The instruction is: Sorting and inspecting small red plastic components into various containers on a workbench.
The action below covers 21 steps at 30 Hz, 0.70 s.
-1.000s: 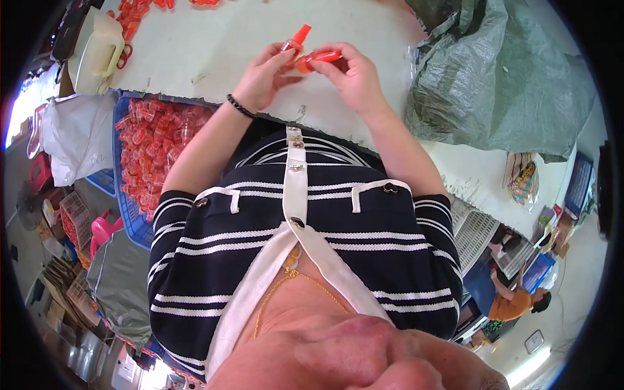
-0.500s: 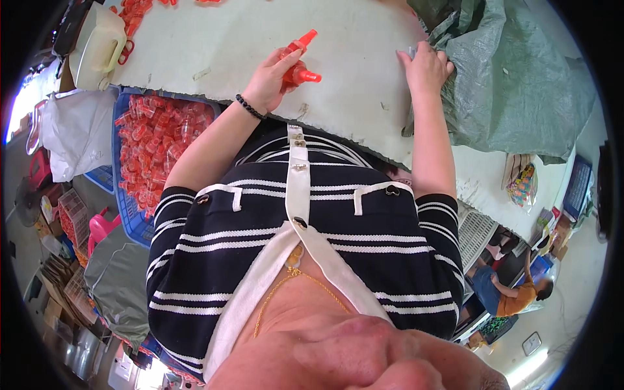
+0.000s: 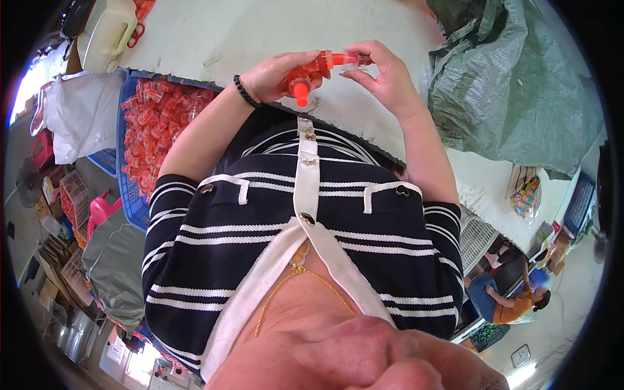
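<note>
My left hand (image 3: 273,73) is wrapped round at least two small red plastic pieces with nozzle tips, above the near edge of the table. One red nozzle piece (image 3: 300,91) points down toward me. Another red nozzle piece (image 3: 327,60) points right, its narrow tip inside or against a clear cap (image 3: 357,60). Between its thumb and fingers, my right hand (image 3: 383,75) pinches that clear cap. How far the cap sits over the tip I cannot tell. To my left, a blue crate (image 3: 122,123) is heaped with red plastic pieces (image 3: 159,127) that look similar.
A green-grey tarp (image 3: 500,97) covers the right part of the white table (image 3: 273,26). At the far left stand a cream plastic jug (image 3: 107,39) and red-handled scissors (image 3: 136,34). A white bag (image 3: 81,120) hangs beside the crate. Another person (image 3: 513,302) is at the lower right.
My right hand has left the tarp's edge and come left to the red pieces, now with a clear cap. My left hand has turned them, so one tip points right and one toward me.
</note>
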Each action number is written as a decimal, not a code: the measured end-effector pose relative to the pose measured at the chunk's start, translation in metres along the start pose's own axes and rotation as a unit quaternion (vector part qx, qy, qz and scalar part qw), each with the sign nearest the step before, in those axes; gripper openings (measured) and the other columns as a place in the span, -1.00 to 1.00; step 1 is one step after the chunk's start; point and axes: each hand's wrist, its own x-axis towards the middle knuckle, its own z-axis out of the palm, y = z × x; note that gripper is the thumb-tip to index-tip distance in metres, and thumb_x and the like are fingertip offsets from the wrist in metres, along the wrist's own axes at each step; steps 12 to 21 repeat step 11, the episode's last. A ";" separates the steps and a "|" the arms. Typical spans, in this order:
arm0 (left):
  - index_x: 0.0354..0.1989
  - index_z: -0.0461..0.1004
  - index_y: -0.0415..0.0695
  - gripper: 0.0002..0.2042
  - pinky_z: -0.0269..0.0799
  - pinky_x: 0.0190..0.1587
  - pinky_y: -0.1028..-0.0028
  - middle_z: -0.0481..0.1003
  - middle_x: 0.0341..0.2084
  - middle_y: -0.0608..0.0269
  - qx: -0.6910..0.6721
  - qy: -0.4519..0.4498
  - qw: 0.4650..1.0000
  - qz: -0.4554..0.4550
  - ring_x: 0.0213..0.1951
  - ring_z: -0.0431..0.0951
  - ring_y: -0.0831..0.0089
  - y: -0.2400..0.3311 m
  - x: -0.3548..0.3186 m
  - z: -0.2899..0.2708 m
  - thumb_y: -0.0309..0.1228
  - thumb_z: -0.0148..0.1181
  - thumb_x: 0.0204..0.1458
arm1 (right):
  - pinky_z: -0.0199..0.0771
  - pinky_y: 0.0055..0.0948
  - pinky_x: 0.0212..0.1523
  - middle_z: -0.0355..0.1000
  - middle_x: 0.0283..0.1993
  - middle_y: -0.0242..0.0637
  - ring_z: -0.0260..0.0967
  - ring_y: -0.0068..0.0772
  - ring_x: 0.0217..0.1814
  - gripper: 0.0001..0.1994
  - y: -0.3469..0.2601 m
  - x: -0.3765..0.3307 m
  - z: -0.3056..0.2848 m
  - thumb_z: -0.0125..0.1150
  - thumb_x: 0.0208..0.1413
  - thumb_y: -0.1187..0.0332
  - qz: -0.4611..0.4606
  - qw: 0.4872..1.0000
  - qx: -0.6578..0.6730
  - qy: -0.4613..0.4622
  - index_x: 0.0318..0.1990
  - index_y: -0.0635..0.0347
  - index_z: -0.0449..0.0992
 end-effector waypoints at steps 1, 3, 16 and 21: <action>-0.14 0.38 -0.26 -0.53 0.23 -0.54 0.66 0.38 -0.55 0.29 -0.012 -0.016 1.000 -0.001 -0.56 0.32 0.62 0.000 0.000 -0.002 -0.02 -0.19 0.21 | 0.42 -0.51 -0.11 0.41 -0.17 -0.30 0.39 -0.41 -0.17 -0.57 -0.001 0.000 0.001 0.35 -0.11 0.49 0.000 1.000 0.001 -0.001 0.00 0.13 0.44; -0.14 0.39 -0.27 -0.53 0.26 -0.50 0.62 0.40 -0.55 0.28 -0.037 -0.049 0.998 -0.002 -0.55 0.33 0.61 0.001 -0.001 -0.005 -0.02 -0.15 0.21 | 0.42 -0.51 -0.11 0.41 -0.16 -0.30 0.40 -0.40 -0.16 -0.57 -0.003 0.000 0.001 0.35 -0.13 0.51 -0.035 0.999 -0.009 0.016 -0.02 0.12 0.45; -0.20 0.36 -0.21 -0.48 0.29 -0.43 0.66 0.38 -0.55 0.27 0.019 0.021 1.000 -0.004 -0.54 0.33 0.60 0.004 -0.002 0.015 0.07 -0.25 0.20 | 0.46 -0.42 -0.14 0.43 -0.11 -0.28 0.42 -0.37 -0.14 -0.59 -0.002 0.004 0.007 0.32 -0.11 0.49 -0.118 0.991 -0.053 0.026 -0.02 0.08 0.44; -0.20 0.36 -0.21 -0.48 0.29 -0.43 0.66 0.38 -0.55 0.27 0.019 0.021 1.000 -0.004 -0.54 0.33 0.60 0.004 -0.002 0.015 0.07 -0.25 0.20 | 0.46 -0.42 -0.14 0.43 -0.11 -0.28 0.42 -0.37 -0.14 -0.59 -0.002 0.004 0.007 0.32 -0.11 0.49 -0.118 0.991 -0.053 0.026 -0.02 0.08 0.44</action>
